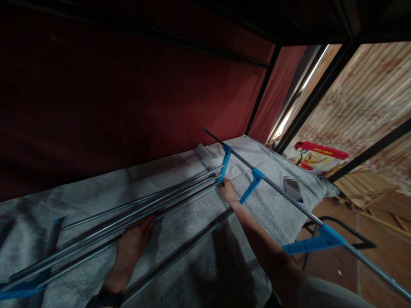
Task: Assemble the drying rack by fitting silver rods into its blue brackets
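Several thin grey metal tubes [118, 224] lie side by side over a grey blanket. My left hand [136, 235] is closed around the nearest of them, its fingertips partly hidden by the tube. The far ends of the tubes meet a blue plastic bracket [227, 158]. My right hand [227, 189] has its fingers closed at that bracket's lower end, beside a tube end. The bracket sits on a long metal pole [278, 187], which also carries a second blue bracket [253, 184] and a third blue bracket [316, 240]. Under my right forearm runs another tube [192, 240].
The grey blanket [189, 265] covers a bed-like surface against a dark red panel [180, 102]. At lower left is another blue bracket [24, 287]. A pixelated item [293, 189] lies beyond the pole. A red and yellow package [321, 156] and wooden slats [362, 190] are at right.
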Available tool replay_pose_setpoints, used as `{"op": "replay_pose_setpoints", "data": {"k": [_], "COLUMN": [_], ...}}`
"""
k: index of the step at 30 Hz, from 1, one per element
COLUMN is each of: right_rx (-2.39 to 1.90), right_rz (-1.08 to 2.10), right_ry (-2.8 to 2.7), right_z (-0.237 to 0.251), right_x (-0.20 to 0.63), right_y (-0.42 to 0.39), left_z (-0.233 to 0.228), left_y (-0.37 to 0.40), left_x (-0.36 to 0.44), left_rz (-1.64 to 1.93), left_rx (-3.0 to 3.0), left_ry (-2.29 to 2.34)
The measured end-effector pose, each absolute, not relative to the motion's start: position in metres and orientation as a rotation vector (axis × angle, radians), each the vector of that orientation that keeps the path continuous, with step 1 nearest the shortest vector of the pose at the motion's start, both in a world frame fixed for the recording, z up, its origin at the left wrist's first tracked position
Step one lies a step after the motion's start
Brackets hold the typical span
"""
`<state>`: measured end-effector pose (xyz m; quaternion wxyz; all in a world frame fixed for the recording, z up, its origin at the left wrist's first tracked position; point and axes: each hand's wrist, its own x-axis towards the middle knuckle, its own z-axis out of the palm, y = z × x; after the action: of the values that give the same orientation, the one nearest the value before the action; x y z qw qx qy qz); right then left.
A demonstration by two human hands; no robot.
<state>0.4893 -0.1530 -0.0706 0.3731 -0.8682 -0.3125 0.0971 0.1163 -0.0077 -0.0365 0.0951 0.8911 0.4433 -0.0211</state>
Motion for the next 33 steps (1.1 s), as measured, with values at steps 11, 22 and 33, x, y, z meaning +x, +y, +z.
{"op": "replay_pose_setpoints", "data": {"k": [11,22,33], "right_rx": [-2.258,-2.242,-2.251], "right_rz": [0.275,0.281,0.277], "right_ry": [-0.735,-0.734,-0.754], "right_z": [-0.065,-0.062,-0.060], "right_x": [0.489,0.486,0.484], "right_y": [-0.152,-0.154,-0.154], "left_z": [-0.023,-0.034,-0.039], "left_y": [-0.016,-0.014,-0.012], "left_x": [0.119,0.116,0.114], "left_rz": [-0.132,-0.037,-0.031], "left_rx": [2.646,2.678,2.700], "left_ry": [1.336,1.311,1.319]}}
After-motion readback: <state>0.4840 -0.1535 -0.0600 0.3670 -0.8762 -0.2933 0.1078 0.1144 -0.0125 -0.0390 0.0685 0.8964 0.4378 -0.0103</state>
